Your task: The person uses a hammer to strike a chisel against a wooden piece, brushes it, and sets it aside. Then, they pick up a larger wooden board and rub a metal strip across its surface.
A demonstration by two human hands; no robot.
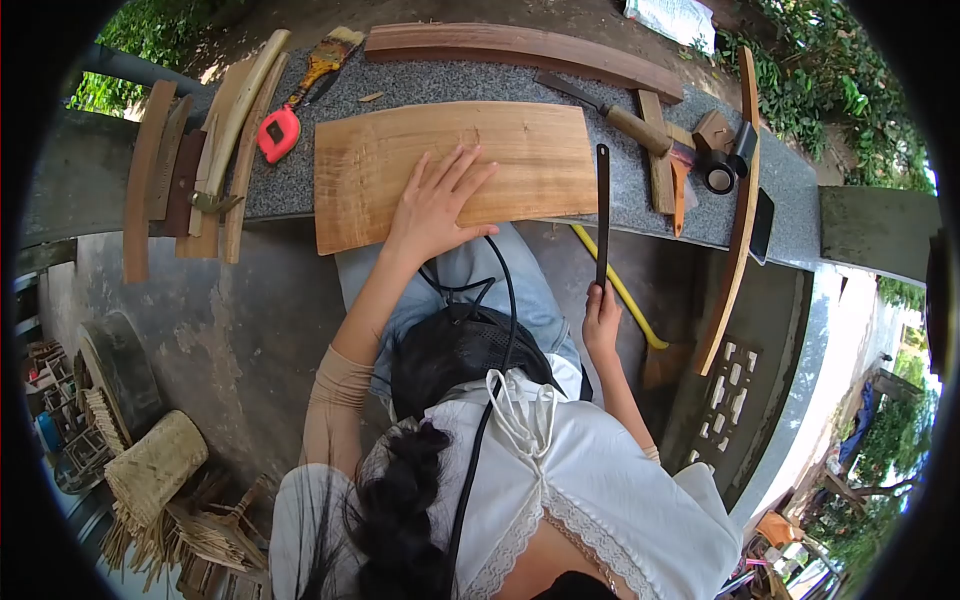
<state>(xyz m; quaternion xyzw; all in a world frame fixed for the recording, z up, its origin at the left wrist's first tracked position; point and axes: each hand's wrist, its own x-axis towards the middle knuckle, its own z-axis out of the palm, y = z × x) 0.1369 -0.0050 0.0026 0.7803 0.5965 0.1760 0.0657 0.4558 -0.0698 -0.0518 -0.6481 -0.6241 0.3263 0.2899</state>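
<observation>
Our left hand (432,205) lay flat, fingers spread, on the plank (455,170) atop the stone ledge (640,185), our right hand (601,320) clenched round the dark file (602,215) just right of it, red tape measure (279,133) far left.

left hand (435,205) flat, fingers spread, on curved wooden board (455,170) | right hand (601,322) grips long dark file (602,215), upright, tip over granite surface (640,190) edge | red tape measure (278,134) left of board | knife (605,110), tape roll (718,177) to right | curved wood strips (190,160) at far left
</observation>
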